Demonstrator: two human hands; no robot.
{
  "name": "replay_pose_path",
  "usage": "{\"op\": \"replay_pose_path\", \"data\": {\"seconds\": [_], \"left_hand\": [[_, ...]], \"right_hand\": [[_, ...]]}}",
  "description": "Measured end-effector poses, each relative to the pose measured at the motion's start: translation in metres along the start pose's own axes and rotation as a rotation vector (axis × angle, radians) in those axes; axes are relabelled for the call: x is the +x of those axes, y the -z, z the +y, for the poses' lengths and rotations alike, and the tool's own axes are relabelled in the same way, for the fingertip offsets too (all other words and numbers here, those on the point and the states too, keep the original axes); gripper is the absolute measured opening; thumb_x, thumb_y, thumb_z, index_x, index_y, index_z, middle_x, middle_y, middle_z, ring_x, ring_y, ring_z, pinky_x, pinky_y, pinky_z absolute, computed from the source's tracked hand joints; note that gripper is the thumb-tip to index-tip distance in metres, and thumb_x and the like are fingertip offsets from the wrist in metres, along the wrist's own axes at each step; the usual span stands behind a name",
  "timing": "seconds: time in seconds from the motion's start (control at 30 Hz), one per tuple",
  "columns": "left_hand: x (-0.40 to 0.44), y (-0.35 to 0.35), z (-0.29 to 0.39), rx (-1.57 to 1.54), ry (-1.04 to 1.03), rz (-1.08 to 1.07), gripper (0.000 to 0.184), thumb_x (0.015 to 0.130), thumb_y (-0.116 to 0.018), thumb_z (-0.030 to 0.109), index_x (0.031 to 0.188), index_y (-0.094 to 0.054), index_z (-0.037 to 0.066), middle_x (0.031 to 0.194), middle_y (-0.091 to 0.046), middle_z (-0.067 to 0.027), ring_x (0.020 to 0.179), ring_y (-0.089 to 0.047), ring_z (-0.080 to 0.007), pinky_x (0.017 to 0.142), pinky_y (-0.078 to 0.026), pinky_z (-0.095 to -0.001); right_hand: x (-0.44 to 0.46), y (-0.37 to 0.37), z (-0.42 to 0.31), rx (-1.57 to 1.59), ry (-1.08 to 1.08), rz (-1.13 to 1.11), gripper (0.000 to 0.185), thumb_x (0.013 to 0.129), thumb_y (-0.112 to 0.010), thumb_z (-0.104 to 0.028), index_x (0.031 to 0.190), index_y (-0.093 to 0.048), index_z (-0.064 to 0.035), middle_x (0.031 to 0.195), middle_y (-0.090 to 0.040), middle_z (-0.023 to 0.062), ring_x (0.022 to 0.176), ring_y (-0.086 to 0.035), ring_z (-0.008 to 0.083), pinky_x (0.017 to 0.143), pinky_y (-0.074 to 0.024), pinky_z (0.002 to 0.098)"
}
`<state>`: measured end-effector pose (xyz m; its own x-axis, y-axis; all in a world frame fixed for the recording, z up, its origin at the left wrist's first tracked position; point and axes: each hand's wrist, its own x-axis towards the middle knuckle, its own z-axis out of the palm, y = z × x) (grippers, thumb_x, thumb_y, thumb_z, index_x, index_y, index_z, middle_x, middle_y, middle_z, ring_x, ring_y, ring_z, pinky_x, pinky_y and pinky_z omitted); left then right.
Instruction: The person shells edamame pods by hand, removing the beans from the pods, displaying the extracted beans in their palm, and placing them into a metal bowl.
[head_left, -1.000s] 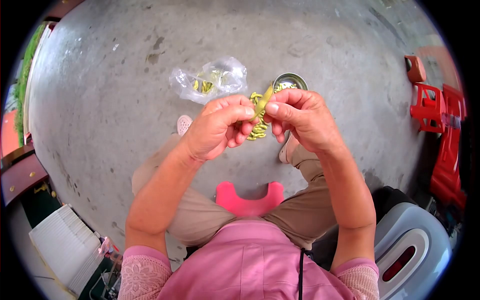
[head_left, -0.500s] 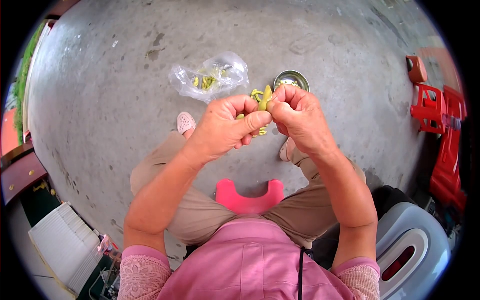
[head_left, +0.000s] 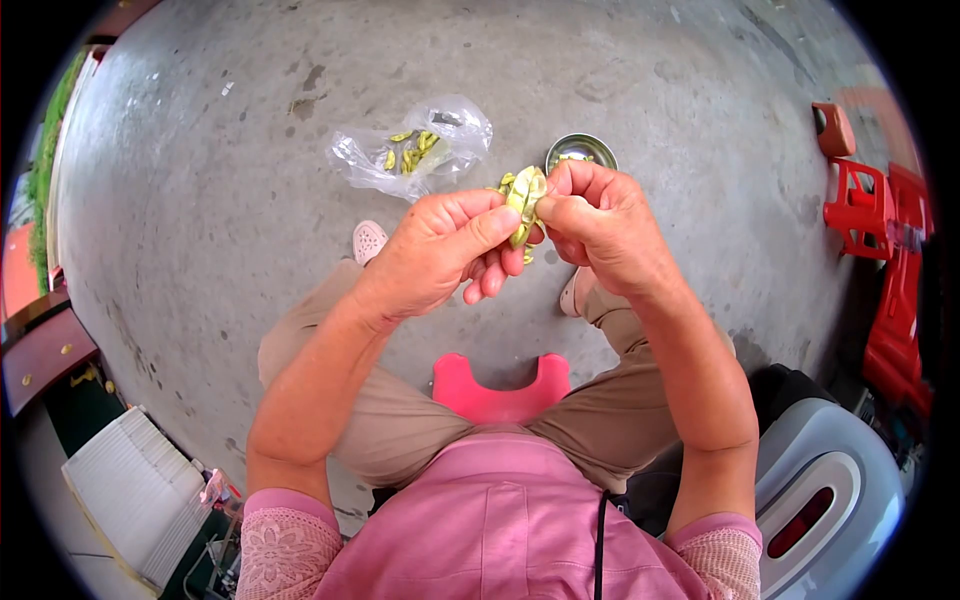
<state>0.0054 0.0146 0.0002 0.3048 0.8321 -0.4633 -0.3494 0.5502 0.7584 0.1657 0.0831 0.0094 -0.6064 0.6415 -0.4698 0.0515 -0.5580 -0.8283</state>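
Observation:
A yellow-green bean pod (head_left: pixel 525 207) is held up between my two hands, split open so its pale inside shows. My left hand (head_left: pixel 440 245) pinches the pod's left side between thumb and fingers. From the other side, my right hand (head_left: pixel 612 225) grips its right edge with thumb and forefinger. Beyond my right hand is a round metal bowl (head_left: pixel 612 156) with pale green pieces in it, partly covered by that hand. A clear plastic bag (head_left: pixel 465 130) holding several pods (head_left: pixel 418 150) lies beyond my left hand. More green pods or shells lie on the floor, mostly hidden behind my hands.
A pink stool (head_left: pixel 500 400) shows between my knees on the concrete floor (head_left: pixel 240 200). Red plastic stools (head_left: pixel 862 215) stand at the right. A grey-blue plastic object (head_left: pixel 870 460) is close at my lower right, and a white ridged panel (head_left: pixel 135 490) at lower left.
The pod has been opened out from a closed shape, its inner face now showing. My left hand has shifted slightly left and its lower fingers have loosened.

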Motion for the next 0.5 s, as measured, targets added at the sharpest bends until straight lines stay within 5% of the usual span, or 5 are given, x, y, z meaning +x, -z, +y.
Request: {"op": "replay_pose_path", "data": {"seconds": [0.23, 0.3, 0.5], "left_hand": [[0.0017, 0.0014, -0.0001, -0.129, 0.004, -0.018, 0.03, 0.082, -0.051, 0.03, 0.086, -0.051, 0.0, 0.064, -0.053, -0.0042, 0.046, -0.048, -0.0064, 0.036, -0.035, -0.0147], [0.0027, 0.003, -0.0008, 0.107, -0.04, 0.09, 0.03, 0.079, -0.056, 0.035, 0.075, -0.053, 0.005, 0.061, -0.051, -0.0006, 0.047, -0.045, -0.0041, 0.039, -0.036, -0.0161], [0.0037, 0.0022, 0.0015, 0.157, 0.025, 0.145, 0.028, 0.079, -0.057, 0.032, 0.073, -0.053, 0.005, 0.06, -0.05, -0.0001, 0.046, -0.046, -0.0038, 0.039, -0.036, -0.0155]], "right_hand": [[0.0021, 0.0019, 0.001, -0.002, -0.046, -0.034, 0.014, 0.072, -0.053, -0.01, 0.061, -0.046, -0.0054, 0.055, -0.046, -0.0018, 0.045, -0.035, 0.0028, 0.039, -0.0268, 0.0181], [0.0003, -0.0022, -0.0014, -0.035, -0.057, -0.027, 0.014, 0.072, -0.053, -0.011, 0.061, -0.047, -0.0052, 0.055, -0.046, -0.002, 0.045, -0.035, 0.0028, 0.039, -0.0265, 0.0182], [0.0025, -0.0021, 0.0009, -0.071, -0.096, -0.033, 0.014, 0.072, -0.054, -0.011, 0.062, -0.047, -0.0049, 0.056, -0.046, -0.002, 0.045, -0.036, 0.0028, 0.039, -0.0269, 0.0184]]}}
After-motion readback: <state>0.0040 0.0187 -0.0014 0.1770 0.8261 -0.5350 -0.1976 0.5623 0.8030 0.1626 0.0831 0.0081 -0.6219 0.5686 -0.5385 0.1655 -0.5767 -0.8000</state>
